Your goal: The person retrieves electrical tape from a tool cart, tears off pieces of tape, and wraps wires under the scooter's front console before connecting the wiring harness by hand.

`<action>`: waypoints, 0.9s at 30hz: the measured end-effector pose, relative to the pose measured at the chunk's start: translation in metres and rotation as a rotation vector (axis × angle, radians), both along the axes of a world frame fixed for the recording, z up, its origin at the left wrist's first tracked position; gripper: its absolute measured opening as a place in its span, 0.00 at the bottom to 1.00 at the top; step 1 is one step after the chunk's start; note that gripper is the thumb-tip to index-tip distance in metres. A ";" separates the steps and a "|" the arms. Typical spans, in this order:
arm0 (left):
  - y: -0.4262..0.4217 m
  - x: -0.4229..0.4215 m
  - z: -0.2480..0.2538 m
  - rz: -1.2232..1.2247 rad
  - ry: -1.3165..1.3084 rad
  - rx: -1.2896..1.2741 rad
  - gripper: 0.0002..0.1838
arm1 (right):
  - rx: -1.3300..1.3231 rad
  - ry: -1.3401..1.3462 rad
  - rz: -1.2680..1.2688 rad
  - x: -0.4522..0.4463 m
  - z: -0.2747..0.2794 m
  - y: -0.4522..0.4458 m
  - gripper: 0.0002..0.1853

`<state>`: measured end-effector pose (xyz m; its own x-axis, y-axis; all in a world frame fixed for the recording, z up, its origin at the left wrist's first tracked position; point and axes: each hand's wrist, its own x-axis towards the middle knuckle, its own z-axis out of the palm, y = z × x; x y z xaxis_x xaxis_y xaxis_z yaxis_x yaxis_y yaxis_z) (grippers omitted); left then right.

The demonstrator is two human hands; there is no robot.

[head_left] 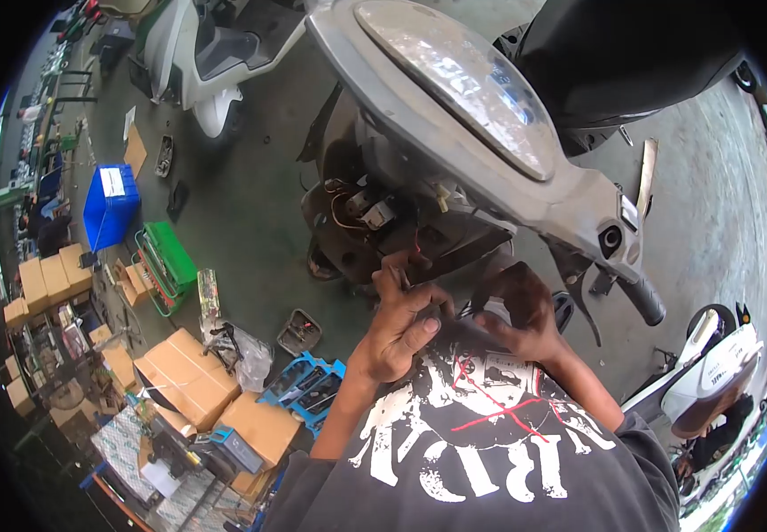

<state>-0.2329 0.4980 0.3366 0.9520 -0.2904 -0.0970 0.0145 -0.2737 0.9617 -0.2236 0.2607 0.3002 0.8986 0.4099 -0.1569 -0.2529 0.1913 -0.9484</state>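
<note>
Just below the scooter's handlebar housing, my left hand is raised with its fingers curled in, near the dark front panel. My right hand is beside it on the right, fingers bent and partly smeared by motion. A dark piece lies between the two hands, too unclear to name. Exposed orange wires and a metal lock part show in the open front of the scooter. A thin red wire hangs above my left hand.
The right handlebar grip and brake lever jut out at the right. On the left floor are a blue bin, a green crate, cardboard boxes and a blue tool case. Another scooter stands behind.
</note>
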 end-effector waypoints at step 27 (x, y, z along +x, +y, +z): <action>-0.011 0.017 -0.061 0.469 0.429 -0.549 0.09 | -0.378 0.058 -0.283 0.029 0.028 0.069 0.18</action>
<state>-0.2163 0.4869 0.2760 0.8986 0.0148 -0.4386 0.4049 0.3577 0.8415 -0.1946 0.3298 0.3283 0.9519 0.0550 -0.3014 -0.2955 -0.0959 -0.9505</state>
